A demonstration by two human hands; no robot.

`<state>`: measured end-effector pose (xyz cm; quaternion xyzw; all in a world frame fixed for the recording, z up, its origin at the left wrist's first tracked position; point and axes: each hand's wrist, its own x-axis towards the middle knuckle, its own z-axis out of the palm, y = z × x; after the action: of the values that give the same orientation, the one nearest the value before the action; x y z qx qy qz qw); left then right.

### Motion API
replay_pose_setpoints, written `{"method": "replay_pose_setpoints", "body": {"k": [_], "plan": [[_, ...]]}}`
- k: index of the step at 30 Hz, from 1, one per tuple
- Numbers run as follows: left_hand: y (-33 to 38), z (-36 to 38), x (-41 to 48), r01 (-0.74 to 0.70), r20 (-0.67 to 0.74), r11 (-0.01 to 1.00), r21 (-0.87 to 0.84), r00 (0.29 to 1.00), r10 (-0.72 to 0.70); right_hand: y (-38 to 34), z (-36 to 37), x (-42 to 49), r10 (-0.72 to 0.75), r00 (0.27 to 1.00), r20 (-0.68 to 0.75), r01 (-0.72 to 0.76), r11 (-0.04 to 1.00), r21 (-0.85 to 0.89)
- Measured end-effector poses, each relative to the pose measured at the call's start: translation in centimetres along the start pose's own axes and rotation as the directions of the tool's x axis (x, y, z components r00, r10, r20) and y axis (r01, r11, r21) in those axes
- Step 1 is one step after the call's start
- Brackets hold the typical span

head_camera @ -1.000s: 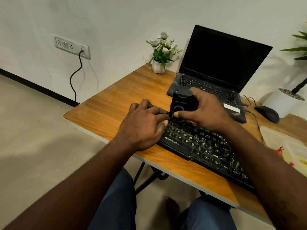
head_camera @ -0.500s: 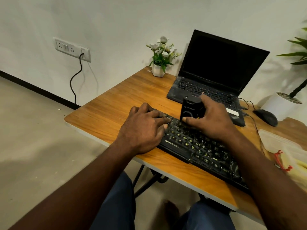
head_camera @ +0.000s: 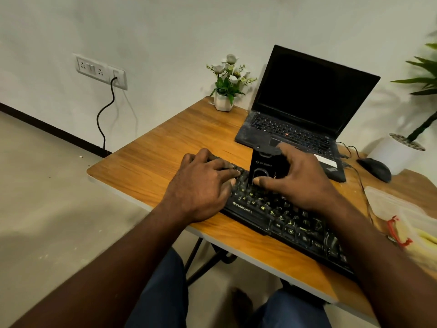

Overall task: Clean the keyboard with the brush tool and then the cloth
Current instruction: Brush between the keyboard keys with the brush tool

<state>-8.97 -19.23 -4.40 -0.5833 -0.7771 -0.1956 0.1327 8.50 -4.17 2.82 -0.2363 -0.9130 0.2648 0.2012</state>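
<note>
– Wooden counter against a plain white wall, with a black keyboard lying slanted along the near edge. Where's the brush tool, anyone got eyes on it?

– yep, the brush tool stands upright on the keys toward the keyboard's left end, bottom edge down on them. The right grip is clamped round it, thumb across the front face, other fingers round the far side.

– and the left grip?

– the left grip lies palm down on the keyboard's left end, fingers loosely bent over the keys, clamped on nothing, fingertips just beside the tool. Behind all that sits an open laptop with a dark screen, a little flower pot to its left and a mouse to its right. There's a clear plastic container at the right edge too, can't tell what's inside.
</note>
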Motion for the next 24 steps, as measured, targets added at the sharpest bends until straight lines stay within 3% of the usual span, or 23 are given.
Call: {"method": "replay_pose_setpoints", "body": {"k": [3, 7, 9, 13, 18, 22, 24], "plan": [[0.2, 0.1, -0.1, 0.0, 0.003, 1.0, -0.001, 1.0, 0.0, 0.0, 0.2, 0.1, 0.03, 0.995, -0.092, -0.033, 0.999, -0.034], [0.0, 0.1, 0.0, -0.005, 0.001, 1.0, 0.009, 1.0, 0.005, -0.9, 0.9, -0.4, -0.051, 0.996, 0.077, 0.05, 0.998, 0.027], [0.1, 0.0, 0.0, -0.004, 0.006, 1.0, 0.001, 1.0, 0.004, -0.7, 0.4, -0.2, -0.036, 0.995, 0.092, 0.034, 0.999, 0.031], [0.1, 0.0, 0.0, 0.006, 0.011, 1.0, -0.014, 1.0, -0.006, 0.1, -0.3, 0.1, 0.049, 0.995, -0.083, -0.057, 0.994, -0.09], [0.2, -0.1, 0.0, -0.002, 0.013, 1.0, -0.012, 1.0, 0.002, -1.0, 0.7, -1.6, -0.059, 0.989, 0.132, 0.05, 0.996, 0.074], [0.2, 0.0, -0.1, -0.003, 0.006, 1.0, -0.01, 1.0, 0.003, 0.1, -0.2, -0.6, 0.057, 0.995, -0.087, -0.064, 0.994, -0.083], [0.1, 0.0, -0.2, -0.003, -0.001, 1.0, -0.008, 1.0, 0.003, 0.2, -0.5, -0.7, 0.067, 0.991, -0.118, -0.072, 0.997, -0.036]]}}
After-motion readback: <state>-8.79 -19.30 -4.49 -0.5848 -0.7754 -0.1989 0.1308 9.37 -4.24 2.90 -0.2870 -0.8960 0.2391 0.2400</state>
